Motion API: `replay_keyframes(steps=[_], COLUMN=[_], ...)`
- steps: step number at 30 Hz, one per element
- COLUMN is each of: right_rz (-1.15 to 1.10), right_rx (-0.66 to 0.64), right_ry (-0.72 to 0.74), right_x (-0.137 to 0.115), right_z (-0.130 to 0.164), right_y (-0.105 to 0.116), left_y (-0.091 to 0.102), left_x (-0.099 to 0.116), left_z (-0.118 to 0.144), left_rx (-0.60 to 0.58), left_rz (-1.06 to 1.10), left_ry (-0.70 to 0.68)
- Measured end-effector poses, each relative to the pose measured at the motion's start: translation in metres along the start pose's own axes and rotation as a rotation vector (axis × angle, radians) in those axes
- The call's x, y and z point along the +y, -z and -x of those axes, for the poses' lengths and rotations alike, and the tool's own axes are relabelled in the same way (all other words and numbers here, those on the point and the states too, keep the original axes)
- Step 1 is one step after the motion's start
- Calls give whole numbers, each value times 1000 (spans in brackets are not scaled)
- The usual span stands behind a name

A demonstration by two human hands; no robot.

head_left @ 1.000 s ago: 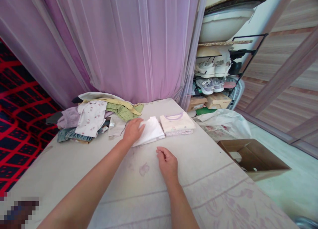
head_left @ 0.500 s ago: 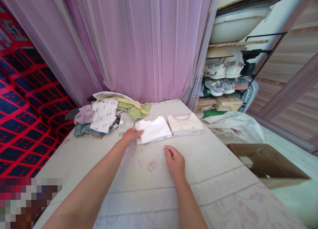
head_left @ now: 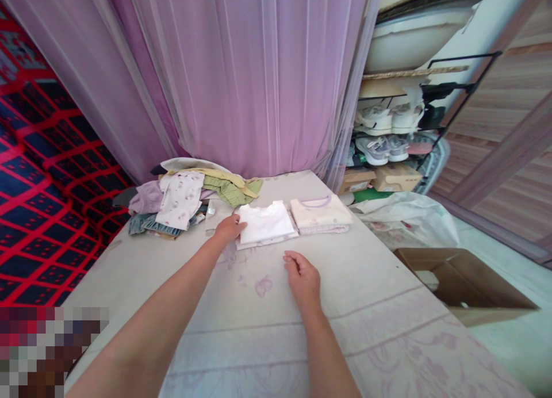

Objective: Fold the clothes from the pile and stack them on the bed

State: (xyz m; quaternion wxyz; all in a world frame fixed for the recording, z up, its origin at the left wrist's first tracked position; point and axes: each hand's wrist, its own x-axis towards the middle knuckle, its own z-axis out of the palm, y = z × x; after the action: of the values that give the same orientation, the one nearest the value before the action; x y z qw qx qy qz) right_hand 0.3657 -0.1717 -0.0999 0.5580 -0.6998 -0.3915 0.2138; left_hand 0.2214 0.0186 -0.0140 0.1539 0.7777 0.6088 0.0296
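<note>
Touching folded white shirt (head_left: 266, 224) left edge, left hand (head_left: 228, 229), long axis crosswise

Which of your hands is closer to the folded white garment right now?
Left. The left hand touches the folded white garment at its left edge. The right hand rests on the bed sheet, apart from the garment and nearer the camera.

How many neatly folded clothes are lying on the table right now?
2. A white folded garment lies under the left hand's fingertips; a cream one with lilac collar lies just right of it. The unfolded pile may hide more.
</note>
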Motion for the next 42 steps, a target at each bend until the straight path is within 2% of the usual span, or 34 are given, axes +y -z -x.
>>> replay_keyframes(steps=[5,7,9,11,12,14,17,19,25,28,31,34,38,42], right_rz=[-1,3,17,29,32,22,-30,-67,-47,-44,-45,-59,-81,-74], right_rx=[2,10,19,29,34,42,45,50,62,67,66,81,92,83], right_ry=[4,4,9,17,21,24,6,-7,3,5,11,9,4,3], right_x=[-2,-4,-7,-9,-10,-10,-10,-10,-9,-9,-9,-9,-8,-6], right_z=[0,1,1,1,1,1,1,1,1,1,1,1,2,2], right_y=[0,0,0,0,0,1,1,0,-1,-2,-2,-2,-3,-4], left_y=[-1,-1,-4,-12,-17,-28,-44,-52,-50,-42,-38,-43,-59,-64], left_x=[0,6,18,34,42,56,65,62,58,72,90,102,105,103], left_z=[2,7,14,19,20,19,15,13,15,15,10,-2,-13,-12], left_rx=[-1,80,229,319,305,210,74,38,21,145,242,162,3,16], left_rz=[-34,-55,-99,-160,-188,-218,-239,-253,-235,-219,-199,-194,-213,-220], left_ry=[30,33,-67,-263,-357,-441,-421,-420,-439,-437,-507,-532,-479,-491])
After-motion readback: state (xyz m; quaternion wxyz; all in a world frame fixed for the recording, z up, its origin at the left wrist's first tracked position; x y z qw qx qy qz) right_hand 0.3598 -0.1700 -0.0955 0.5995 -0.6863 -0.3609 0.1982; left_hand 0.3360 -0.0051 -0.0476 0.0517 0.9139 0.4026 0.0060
